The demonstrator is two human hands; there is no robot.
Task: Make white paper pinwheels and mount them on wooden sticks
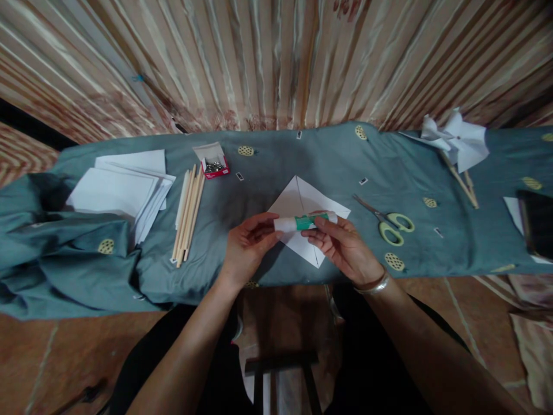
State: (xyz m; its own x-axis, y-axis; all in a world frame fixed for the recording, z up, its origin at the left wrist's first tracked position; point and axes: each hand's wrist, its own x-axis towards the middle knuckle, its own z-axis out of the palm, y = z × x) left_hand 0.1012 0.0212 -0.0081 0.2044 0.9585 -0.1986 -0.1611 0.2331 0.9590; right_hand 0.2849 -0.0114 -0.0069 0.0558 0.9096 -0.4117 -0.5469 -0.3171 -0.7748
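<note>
A white and green glue stick (306,222) lies level between my two hands, above the table. My left hand (250,245) pinches its white left end between thumb and fingers. Around its right part, my right hand (345,245) has closed its thumb and fingers. Below the glue stick a square white paper (294,199) rests cornerwise on the cloth, with dark lines running in from its corners. Part of that paper is hidden by the glue stick and my hands. Scissors with light green handles (391,226) lie just right of the paper, blades slightly apart.
Left of my hands are wooden sticks (188,216), an open red box of small metal pins (216,166) and a stack of white paper (116,190). White paper pinwheels (460,141) on sticks lie far right, near a dark phone (536,222). A blue-green cloth (268,155) covers the table.
</note>
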